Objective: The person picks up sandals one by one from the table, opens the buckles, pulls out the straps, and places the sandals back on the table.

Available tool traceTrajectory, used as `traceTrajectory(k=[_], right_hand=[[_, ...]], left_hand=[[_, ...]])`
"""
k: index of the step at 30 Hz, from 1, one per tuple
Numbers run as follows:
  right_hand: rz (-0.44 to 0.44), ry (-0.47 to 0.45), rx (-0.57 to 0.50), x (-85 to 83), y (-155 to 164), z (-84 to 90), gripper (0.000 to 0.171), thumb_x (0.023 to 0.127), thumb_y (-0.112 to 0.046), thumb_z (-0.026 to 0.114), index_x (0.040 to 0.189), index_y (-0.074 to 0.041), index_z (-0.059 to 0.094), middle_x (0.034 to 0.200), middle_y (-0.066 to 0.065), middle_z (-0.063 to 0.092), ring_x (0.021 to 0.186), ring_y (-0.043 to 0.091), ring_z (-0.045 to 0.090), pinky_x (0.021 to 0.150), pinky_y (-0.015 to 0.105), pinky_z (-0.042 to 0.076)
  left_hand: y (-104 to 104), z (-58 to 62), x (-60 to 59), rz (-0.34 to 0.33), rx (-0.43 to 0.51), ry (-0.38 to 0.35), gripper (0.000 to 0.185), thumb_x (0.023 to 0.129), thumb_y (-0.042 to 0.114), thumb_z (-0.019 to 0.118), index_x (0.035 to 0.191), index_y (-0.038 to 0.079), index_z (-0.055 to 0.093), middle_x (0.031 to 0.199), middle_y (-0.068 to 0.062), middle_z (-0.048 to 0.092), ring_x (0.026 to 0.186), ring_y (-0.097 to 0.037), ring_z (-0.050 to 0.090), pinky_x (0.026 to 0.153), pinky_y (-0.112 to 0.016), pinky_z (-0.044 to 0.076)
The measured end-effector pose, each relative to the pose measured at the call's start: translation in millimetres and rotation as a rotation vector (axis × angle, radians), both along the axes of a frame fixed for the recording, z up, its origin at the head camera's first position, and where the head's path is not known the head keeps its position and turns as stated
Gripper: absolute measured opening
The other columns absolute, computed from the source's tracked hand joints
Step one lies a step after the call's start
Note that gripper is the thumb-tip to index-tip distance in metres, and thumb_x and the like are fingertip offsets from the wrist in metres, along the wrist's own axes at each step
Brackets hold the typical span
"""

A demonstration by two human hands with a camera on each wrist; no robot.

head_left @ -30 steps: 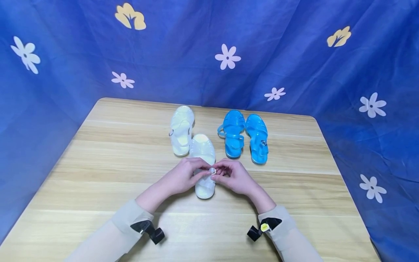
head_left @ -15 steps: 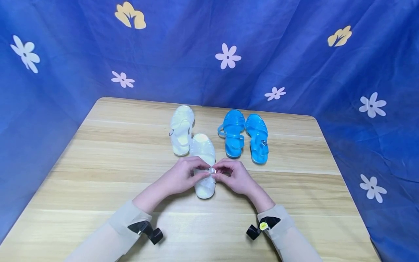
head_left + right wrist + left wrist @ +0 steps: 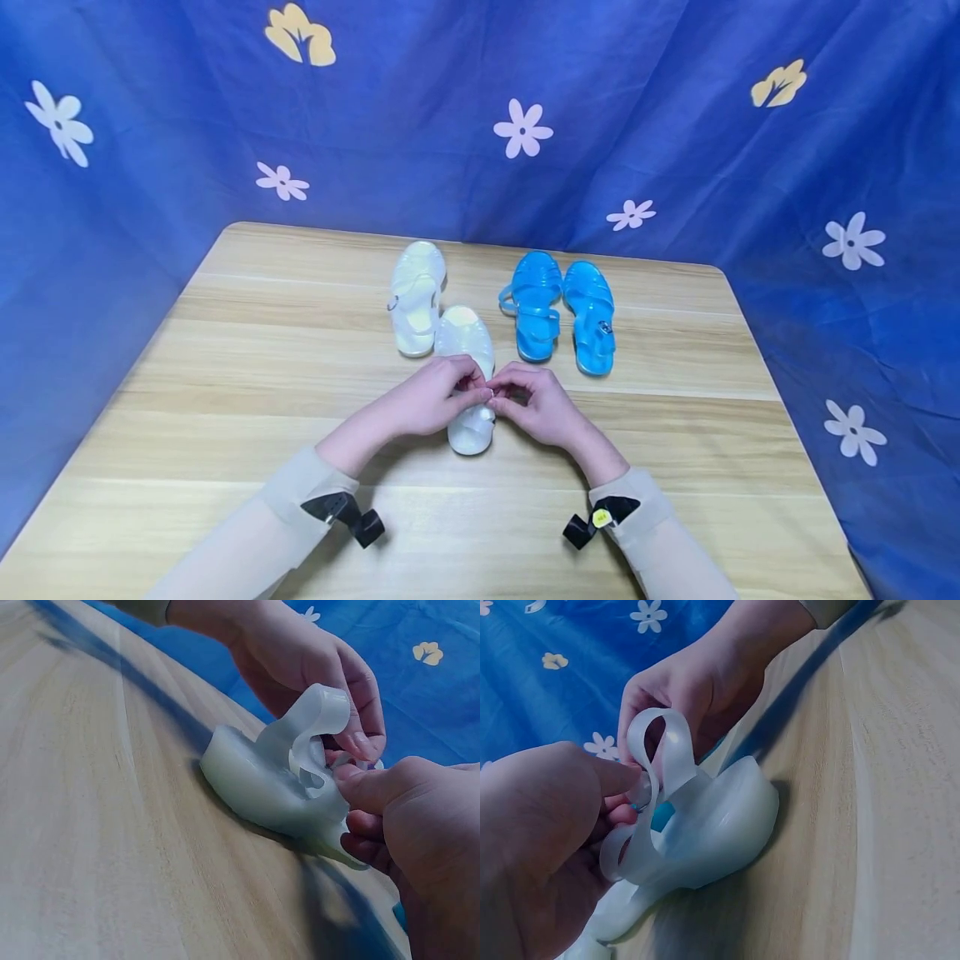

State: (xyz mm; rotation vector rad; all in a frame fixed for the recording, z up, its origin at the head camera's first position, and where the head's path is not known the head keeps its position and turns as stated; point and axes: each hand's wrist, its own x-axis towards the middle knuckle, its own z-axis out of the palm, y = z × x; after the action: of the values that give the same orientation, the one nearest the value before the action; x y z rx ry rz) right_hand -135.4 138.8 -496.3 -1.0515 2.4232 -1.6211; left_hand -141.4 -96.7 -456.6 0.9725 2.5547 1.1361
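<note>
A translucent white jelly sandal (image 3: pixel 467 342) lies on the wooden table (image 3: pixel 225 375), toe pointing away from me. My left hand (image 3: pixel 433 400) and right hand (image 3: pixel 534 406) meet over its heel end. Both pinch the sandal's ankle strap (image 3: pixel 667 754) at its small metal buckle (image 3: pixel 488 392). The strap stands up in a loop (image 3: pixel 319 712) above the heel in the wrist views. The buckle itself is mostly hidden by fingertips.
A second white sandal (image 3: pixel 416 296) lies just behind and left of the held one. A pair of blue jelly sandals (image 3: pixel 558 312) stands to the right of it. Blue flowered cloth (image 3: pixel 480 108) hangs behind and around the table.
My left hand has shifted slightly forward and its fingers now cover more of the buckle. The sandal stays in place.
</note>
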Motion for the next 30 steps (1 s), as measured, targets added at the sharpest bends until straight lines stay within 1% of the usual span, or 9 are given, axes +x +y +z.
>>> traceTrajectory(k=[7,10,15,17,21,27,30], right_hand=[[0.046,0.067,-0.005,-2.7,0.1,-0.3,0.018,0.094,-0.001,0.079,0.110,-0.009,0.077,0.100,0.001,0.072,0.092,0.015,0.068,0.085,0.036,0.061],[0.059,0.085,-0.025,-3.2,0.6,-2.2,0.019,0.093,0.002,0.078,0.110,-0.006,0.077,0.100,0.005,0.073,0.091,0.018,0.069,0.084,0.040,0.062],[0.056,0.067,-0.059,6.6,-2.5,17.1,0.020,0.089,0.014,0.076,0.106,0.004,0.074,0.097,0.015,0.073,0.088,0.027,0.069,0.081,0.052,0.062],[0.057,0.056,-0.069,10.4,-3.6,25.6,0.021,0.087,0.017,0.075,0.106,0.007,0.074,0.096,0.017,0.072,0.087,0.028,0.069,0.080,0.055,0.062],[0.056,0.044,-0.084,10.9,-3.8,24.3,0.021,0.088,0.017,0.075,0.106,0.007,0.074,0.097,0.018,0.072,0.088,0.027,0.069,0.081,0.053,0.062],[0.047,0.056,-0.095,13.1,-5.3,25.5,0.022,0.088,0.017,0.073,0.107,0.007,0.074,0.100,0.017,0.073,0.089,0.029,0.070,0.082,0.050,0.063],[0.047,0.051,-0.100,13.5,-5.3,25.3,0.022,0.089,0.018,0.072,0.108,0.008,0.073,0.100,0.017,0.073,0.089,0.030,0.070,0.082,0.049,0.063]], left_hand=[[-3.3,-0.9,0.2,-0.031,-0.005,-0.034,0.008,0.105,0.018,0.067,0.098,0.015,0.068,0.089,0.008,0.062,0.083,-0.011,0.058,0.076,-0.032,0.053],[-3.2,-2.5,0.3,-0.044,-0.013,-0.040,0.008,0.106,0.016,0.065,0.098,0.015,0.067,0.090,0.007,0.062,0.084,-0.011,0.058,0.077,-0.032,0.053],[-3.6,-5.9,1.1,-0.055,-0.003,-0.050,0.006,0.106,0.014,0.064,0.100,0.014,0.065,0.091,0.007,0.062,0.085,-0.012,0.058,0.078,-0.032,0.053],[-4.1,-6.3,1.3,-0.058,0.003,-0.053,0.005,0.105,0.012,0.064,0.100,0.013,0.066,0.092,0.006,0.062,0.085,-0.012,0.059,0.079,-0.033,0.053],[-4.0,-3.1,0.3,-0.052,-0.011,-0.060,0.006,0.105,0.011,0.064,0.100,0.013,0.067,0.092,0.006,0.063,0.085,-0.012,0.059,0.079,-0.033,0.053],[2.4,5.5,-2.3,-0.015,-0.054,-0.104,0.020,0.106,0.027,0.066,0.091,0.014,0.068,0.079,0.006,0.062,0.074,-0.011,0.057,0.068,-0.031,0.052],[4.7,5.5,-2.9,-0.005,-0.049,-0.098,0.019,0.105,0.026,0.069,0.089,0.014,0.069,0.078,0.007,0.062,0.073,-0.010,0.058,0.067,-0.030,0.052]])
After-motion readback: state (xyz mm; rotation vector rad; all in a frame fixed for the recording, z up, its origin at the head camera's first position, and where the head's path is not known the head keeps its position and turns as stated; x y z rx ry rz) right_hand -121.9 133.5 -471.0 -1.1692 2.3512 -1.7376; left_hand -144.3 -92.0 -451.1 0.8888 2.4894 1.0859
